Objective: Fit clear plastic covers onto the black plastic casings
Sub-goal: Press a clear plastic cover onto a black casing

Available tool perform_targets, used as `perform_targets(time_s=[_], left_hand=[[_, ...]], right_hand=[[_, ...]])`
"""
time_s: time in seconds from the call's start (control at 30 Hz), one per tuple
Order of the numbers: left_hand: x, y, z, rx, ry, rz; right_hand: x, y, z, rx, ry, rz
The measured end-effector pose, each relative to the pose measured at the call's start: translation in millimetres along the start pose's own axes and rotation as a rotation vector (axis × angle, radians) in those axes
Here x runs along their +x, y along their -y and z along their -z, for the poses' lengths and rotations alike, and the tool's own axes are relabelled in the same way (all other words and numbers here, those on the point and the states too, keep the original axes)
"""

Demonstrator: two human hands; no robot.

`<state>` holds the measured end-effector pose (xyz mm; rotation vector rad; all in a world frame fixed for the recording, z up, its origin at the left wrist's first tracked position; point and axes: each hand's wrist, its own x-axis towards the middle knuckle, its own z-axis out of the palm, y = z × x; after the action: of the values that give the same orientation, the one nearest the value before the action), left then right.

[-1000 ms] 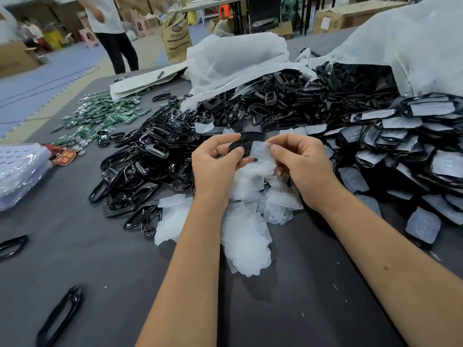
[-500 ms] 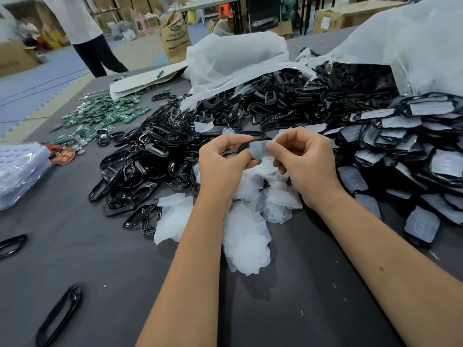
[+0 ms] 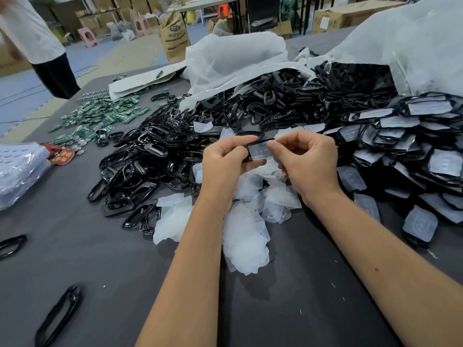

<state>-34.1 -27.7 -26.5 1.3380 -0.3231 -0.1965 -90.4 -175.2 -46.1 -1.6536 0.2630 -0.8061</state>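
My left hand grips a black plastic casing above the table, thumb on top and fingers curled underneath. My right hand pinches a clear plastic cover that lies against that casing. Much of the casing is hidden by my fingers. Below my hands lies a loose heap of clear covers. A large pile of bare black casings spreads to the left and behind. Casings with covers fitted are stacked on the right.
Green circuit boards lie at the far left of the grey table. White plastic bags sit behind the piles. A single black casing lies near the front left edge. A person stands beyond the table.
Both hands have lifted slightly with the casing and cover. My right thumb and fingers have shifted along the cover. The person in the background has moved left.
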Motion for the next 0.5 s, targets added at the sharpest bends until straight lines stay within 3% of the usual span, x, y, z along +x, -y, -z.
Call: perform_targets(time_s=[0.27,0.5], left_hand=[[-0.1,0.7,-0.4,-0.066,0.031,0.009],[0.4,0.7,-0.5,-0.059,0.02,0.014]], right_hand=[[-1.3,2.9,-0.3,0.093,0.049,0.037],[0.8,0.1,-0.3,0.028,-0.002,0.02]])
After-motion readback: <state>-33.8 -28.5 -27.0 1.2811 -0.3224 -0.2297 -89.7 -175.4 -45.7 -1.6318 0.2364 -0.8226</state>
